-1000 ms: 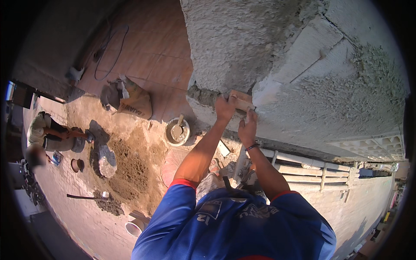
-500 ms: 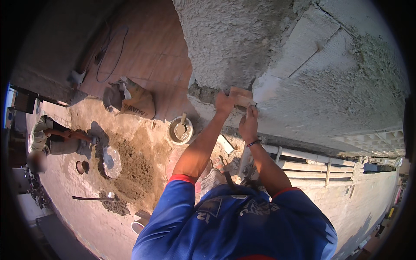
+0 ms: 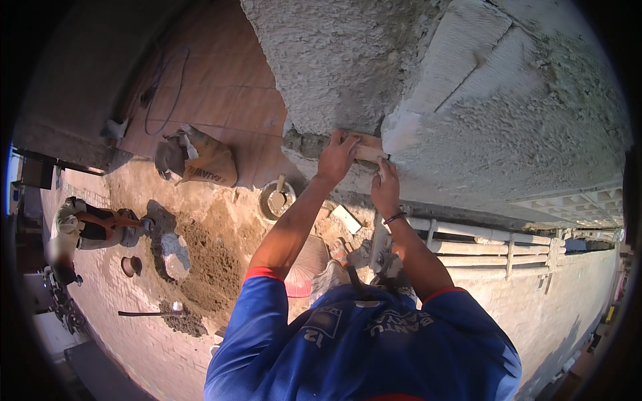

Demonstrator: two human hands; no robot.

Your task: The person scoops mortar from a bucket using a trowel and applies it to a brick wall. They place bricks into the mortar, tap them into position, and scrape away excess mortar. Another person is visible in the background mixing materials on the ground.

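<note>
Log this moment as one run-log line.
left hand: gripping wooden float | right hand: on float's lower edge | float: pressed against rough plastered wall | below: mortar bucket, sand pile

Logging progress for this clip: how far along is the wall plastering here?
Done: rough grey render covers the wall above the hands. In hand: the left hand and right hand press a wooden float at the render's lower edge. Left: the pale blocks to the right look only thinly coated. A mortar bucket sits below.
</note>
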